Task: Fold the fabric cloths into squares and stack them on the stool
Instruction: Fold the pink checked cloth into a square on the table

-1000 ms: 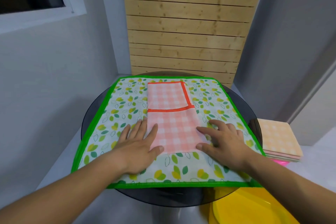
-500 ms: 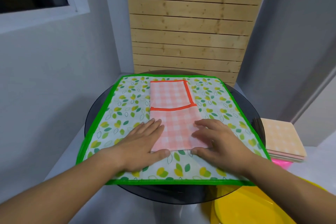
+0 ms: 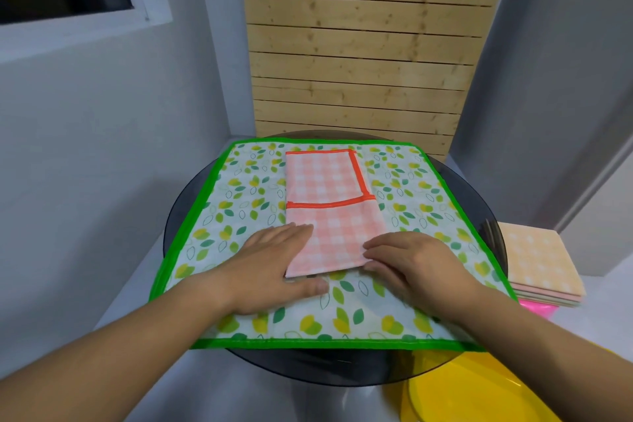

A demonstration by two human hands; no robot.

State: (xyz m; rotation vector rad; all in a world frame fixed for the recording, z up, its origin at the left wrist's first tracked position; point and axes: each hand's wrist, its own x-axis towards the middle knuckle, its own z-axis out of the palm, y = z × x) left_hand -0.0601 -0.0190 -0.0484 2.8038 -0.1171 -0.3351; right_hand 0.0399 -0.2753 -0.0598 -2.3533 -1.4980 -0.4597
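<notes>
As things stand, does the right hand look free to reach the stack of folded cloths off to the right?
Probably yes: the right hand touches the pink cloth at its near corner, and nothing stands between it and the stack.

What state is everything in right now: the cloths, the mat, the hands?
Leaf mat, spread flat.
Pink checked cloth, partly folded into a long rectangle, lying flat.
Left hand, flat on cloth's near left corner.
Right hand, at near right corner; pinch unclear.
Folded cloths, stacked on pink stool.
</notes>
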